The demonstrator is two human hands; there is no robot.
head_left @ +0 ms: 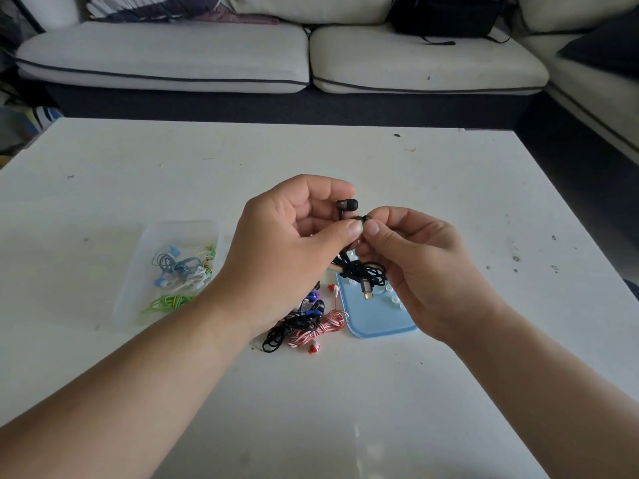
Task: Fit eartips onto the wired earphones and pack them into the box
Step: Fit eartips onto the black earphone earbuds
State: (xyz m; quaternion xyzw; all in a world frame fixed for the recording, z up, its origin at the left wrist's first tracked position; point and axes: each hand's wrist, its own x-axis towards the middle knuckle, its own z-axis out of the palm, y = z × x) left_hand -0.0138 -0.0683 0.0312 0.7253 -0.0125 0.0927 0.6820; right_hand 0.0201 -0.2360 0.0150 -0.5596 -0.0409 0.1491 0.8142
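My left hand (294,233) holds black wired earphones (363,271) above the table; one earbud (347,204) with a black eartip sticks up above my thumb. My right hand (415,257) pinches a small black eartip (364,219) against the second earbud, which my left thumb and fingers hide. The bundled black cable and its metal plug (367,292) hang below both hands. A clear plastic box (138,288) at the left holds several coloured earphones. A light blue tray (377,319) with several clear eartips lies under my right hand.
A pile of black, blue and red-white striped earphones (307,323) lies on the white table (345,409) beneath my left wrist. A light sofa (166,53) stands beyond the table's far edge, with a black bag (446,15) on it.
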